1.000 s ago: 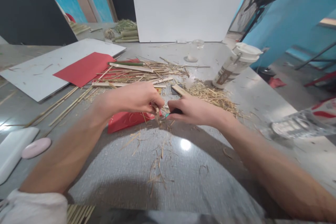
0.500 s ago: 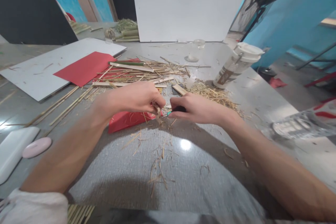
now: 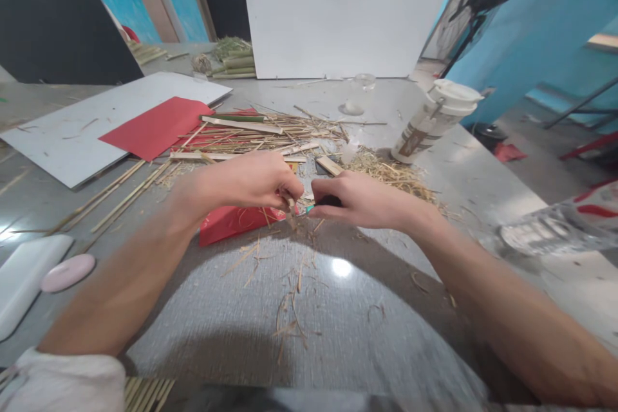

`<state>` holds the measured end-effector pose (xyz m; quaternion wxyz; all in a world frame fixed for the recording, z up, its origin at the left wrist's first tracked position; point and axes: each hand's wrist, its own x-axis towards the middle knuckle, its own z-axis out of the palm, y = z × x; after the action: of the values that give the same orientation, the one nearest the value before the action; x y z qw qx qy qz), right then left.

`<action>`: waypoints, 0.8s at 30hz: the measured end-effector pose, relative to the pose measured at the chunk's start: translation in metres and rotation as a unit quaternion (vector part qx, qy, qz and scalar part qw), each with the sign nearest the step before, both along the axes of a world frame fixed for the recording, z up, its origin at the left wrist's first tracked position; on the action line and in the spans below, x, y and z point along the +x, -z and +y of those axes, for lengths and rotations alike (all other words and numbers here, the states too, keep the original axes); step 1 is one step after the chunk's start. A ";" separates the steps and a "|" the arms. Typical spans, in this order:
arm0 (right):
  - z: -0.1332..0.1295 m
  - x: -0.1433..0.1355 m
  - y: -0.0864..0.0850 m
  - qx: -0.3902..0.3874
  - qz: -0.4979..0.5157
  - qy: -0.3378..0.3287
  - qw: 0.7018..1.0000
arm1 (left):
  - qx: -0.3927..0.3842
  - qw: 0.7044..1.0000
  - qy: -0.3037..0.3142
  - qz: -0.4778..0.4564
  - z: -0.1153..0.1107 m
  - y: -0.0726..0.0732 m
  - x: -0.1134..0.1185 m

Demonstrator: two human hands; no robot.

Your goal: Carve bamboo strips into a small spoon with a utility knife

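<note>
My left hand (image 3: pixel 273 183) is closed in a pinch around a small pale-brown piece of bamboo (image 3: pixel 290 206), its lower end pointing down at the table. Just to its right, my right hand (image 3: pixel 345 196) is wrapped round a black-handled knife (image 3: pixel 331 201). A teal part shows at the front of the handle; the blade is mostly hidden or blurred. The two hands are close together, a narrow gap between them. Under and behind my left hand lies a red sheet (image 3: pixel 236 222). Thin curled shavings (image 3: pixel 292 309) are scattered on the grey table below.
Behind my hands lie a pile of thin bamboo sticks (image 3: pixel 290 129) and a heap of shavings (image 3: pixel 391 174). A white lidded bucket (image 3: pixel 434 119) and a clear bottle (image 3: pixel 541 232) stand right. Left are a white board (image 3: pixel 62 135), a red card (image 3: pixel 159 129) and a pink oval object (image 3: pixel 68 272).
Both hands keep almost the same place and grip. The bamboo piece and the knife stay close together, with only a very slight shift.
</note>
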<state>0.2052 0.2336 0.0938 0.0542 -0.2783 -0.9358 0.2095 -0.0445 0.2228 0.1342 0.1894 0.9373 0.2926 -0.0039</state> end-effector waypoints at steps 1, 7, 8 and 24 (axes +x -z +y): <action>0.000 0.000 0.000 0.001 -0.001 0.000 1.000 | 0.001 1.000 0.001 0.001 0.000 0.000 0.000; 0.000 0.000 0.000 0.006 -0.008 0.003 1.000 | -0.004 1.000 0.002 0.000 0.000 0.000 0.000; -0.001 0.000 0.000 0.006 -0.008 0.002 1.000 | -0.002 1.000 0.001 0.001 0.000 0.000 0.000; -0.001 0.000 -0.001 0.001 -0.007 -0.001 1.000 | 0.001 1.000 -0.001 0.008 0.000 -0.001 0.001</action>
<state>0.2049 0.2326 0.0949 0.0478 -0.2788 -0.9366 0.2068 -0.0432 0.2225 0.1353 0.1861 0.9372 0.2947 -0.0108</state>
